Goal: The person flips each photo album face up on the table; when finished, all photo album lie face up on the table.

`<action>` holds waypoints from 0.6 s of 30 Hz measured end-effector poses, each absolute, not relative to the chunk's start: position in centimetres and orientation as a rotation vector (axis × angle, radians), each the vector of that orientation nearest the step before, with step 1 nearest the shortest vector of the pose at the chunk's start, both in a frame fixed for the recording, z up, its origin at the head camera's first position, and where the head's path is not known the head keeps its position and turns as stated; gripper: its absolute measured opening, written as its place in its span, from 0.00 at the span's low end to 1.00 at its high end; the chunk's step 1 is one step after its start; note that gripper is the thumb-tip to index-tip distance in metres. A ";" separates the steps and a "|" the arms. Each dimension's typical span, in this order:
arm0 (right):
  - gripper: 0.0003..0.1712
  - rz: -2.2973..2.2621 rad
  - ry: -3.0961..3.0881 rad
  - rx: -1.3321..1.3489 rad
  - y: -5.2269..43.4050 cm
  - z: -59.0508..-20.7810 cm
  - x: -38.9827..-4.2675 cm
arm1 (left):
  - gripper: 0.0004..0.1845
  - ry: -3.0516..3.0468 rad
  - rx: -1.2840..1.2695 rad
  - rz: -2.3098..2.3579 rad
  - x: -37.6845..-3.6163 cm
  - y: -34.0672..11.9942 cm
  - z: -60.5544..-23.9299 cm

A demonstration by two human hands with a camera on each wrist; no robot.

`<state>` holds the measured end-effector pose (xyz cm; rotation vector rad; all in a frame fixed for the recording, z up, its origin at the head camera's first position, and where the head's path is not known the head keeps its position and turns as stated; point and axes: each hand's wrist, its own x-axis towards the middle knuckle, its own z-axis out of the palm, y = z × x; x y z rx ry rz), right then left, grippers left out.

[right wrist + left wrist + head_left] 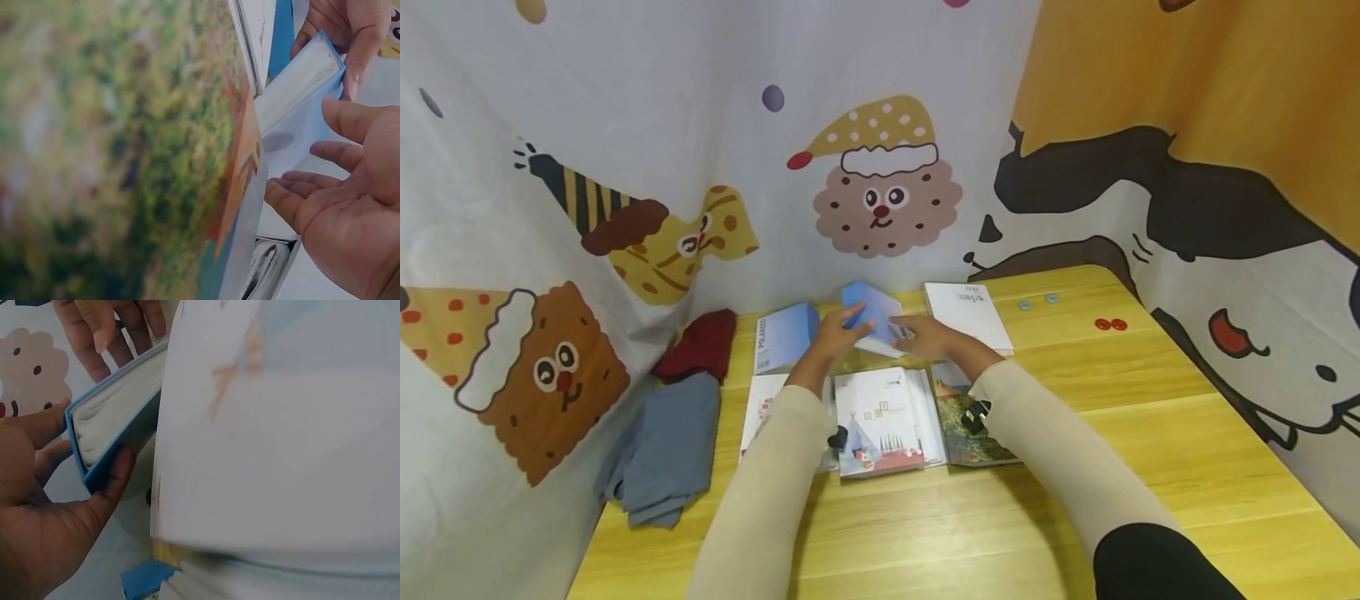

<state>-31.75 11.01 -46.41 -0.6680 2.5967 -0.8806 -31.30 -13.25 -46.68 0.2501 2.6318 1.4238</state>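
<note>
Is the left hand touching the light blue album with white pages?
Touching: the left wrist view shows the left hand gripping the light blue album, thumb on its cover.

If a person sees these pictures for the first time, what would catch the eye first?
Probably the two hands meeting over the far middle of the yellow table: the left hand grips a blue album, and the right hand lies open beside it. Picture booklets lie in a row just before them, and a big cartoon curtain hangs behind.
</note>
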 end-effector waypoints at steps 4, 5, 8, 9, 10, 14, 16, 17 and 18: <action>0.39 -0.861 2.586 -0.617 10.8 -46.5 -31.7 | 0.36 2.656 0.232 1.314 -31.5 -13.7 -46.8; 0.39 -0.852 2.580 -0.613 10.7 -46.5 -31.7 | 0.36 2.660 0.227 1.285 -31.5 -13.9 -46.8; 0.39 -0.812 2.552 -0.605 10.5 -46.4 -31.7 | 0.37 2.645 0.216 1.203 -31.4 -14.1 -46.9; 0.39 -0.794 2.545 -0.607 10.4 -46.3 -31.7 | 0.37 2.637 0.216 1.178 -31.4 -14.2 -46.9; 0.39 -0.771 2.542 -0.607 10.3 -46.2 -31.7 | 0.37 2.628 0.216 1.158 -31.4 -14.3 -47.0; 0.36 -0.696 2.554 -0.611 9.9 -46.1 -31.8 | 0.38 2.603 0.219 1.129 -31.3 -14.4 -47.0; 0.34 -0.664 2.569 -0.616 9.8 -46.2 -31.9 | 0.38 2.597 0.218 1.130 -31.3 -14.5 -47.0; 0.33 -0.646 2.578 -0.617 9.7 -46.3 -32.0 | 0.38 2.595 0.219 1.129 -31.3 -14.6 -47.1; 0.33 -0.631 2.586 -0.619 9.7 -46.4 -32.0 | 0.37 2.593 0.219 1.128 -31.4 -14.6 -47.1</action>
